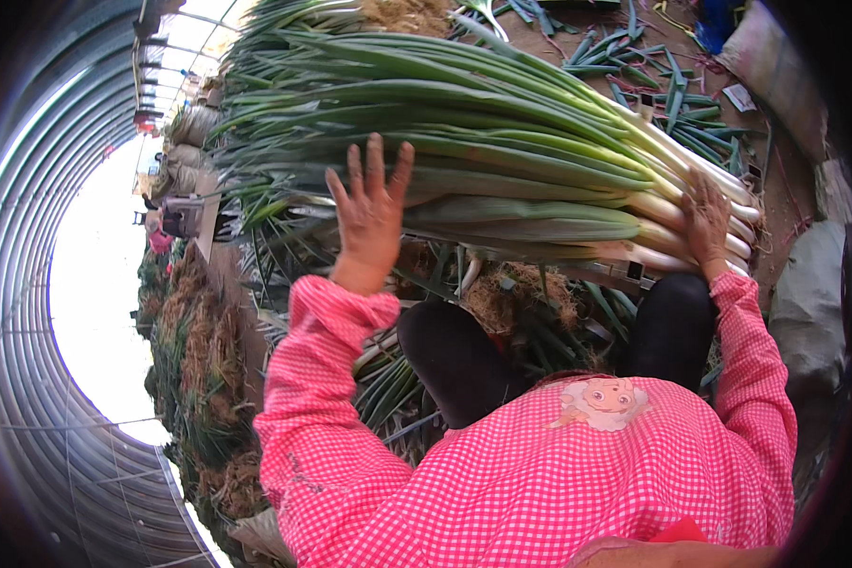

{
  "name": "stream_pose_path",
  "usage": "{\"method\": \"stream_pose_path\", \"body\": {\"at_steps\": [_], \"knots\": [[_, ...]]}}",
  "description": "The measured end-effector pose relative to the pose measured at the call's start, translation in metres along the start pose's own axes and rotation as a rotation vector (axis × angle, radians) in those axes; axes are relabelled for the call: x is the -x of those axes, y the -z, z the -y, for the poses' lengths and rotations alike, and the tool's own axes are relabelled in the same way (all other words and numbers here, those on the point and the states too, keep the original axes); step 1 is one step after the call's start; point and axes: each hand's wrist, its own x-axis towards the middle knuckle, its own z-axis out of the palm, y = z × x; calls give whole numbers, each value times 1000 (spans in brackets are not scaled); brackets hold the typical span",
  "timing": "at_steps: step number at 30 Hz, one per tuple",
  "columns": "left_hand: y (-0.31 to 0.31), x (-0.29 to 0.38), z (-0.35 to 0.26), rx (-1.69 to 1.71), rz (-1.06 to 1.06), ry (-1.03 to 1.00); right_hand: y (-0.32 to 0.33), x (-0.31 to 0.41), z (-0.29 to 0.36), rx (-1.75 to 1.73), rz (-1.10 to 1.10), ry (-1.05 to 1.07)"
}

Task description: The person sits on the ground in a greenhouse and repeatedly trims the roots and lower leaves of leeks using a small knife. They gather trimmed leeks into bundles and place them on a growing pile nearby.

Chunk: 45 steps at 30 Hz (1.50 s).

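A broad bundle of large green onions or leeks [511,142] lies across in front of my knees, green leaves to the left and white stalks [681,153] to the right. My left hand [369,184], fingers spread and palm down, is at the near leaves; it grips nothing, and whether it touches them is unclear. On the white stalks near the root end lies my right hand [706,216], its fingers over the top. I cannot tell whether they grip. Below the bundle shows part of a metal support [614,270], mostly hidden.
Trimmed leaves [681,99] litter the ground at the upper right. Roots [518,295] and loose onions [397,387] lie around my knees. Pale sacks [809,298] stand at right. A long heap of onions [199,383] runs along the left, with a person [160,231] beyond.
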Motion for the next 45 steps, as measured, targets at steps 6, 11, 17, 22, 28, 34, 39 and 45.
{"method": "stream_pose_path", "body": {"at_steps": [6, 11, 17, 22, 28, 34, 39, 45], "knots": [[-69, -4, 29, 169, -40, -191, -3, 1, -5, 27, -50, 111], [-135, 2, 20, 293, -84, -185, 3, 3, 0, 21, -32, 82], [-198, -17, -20, 343, -418, -85, 8, 1, 17, 44, -72, 43], [-120, 4, 4, 316, -101, -124, 26, 1, 32, -7, -66, -48], [70, -38, 36, 75, 605, -122, 44, -1, 43, -66, -123, -55], [67, -237, -54, 614, -102, -403, 42, -17, 22, -263, 80, -154], [-41, -362, -155, 616, 529, -468, 29, -30, 14, -130, 94, -218], [-89, -374, -155, 257, 810, -567, 27, -30, 17, -185, 169, -231]]}}
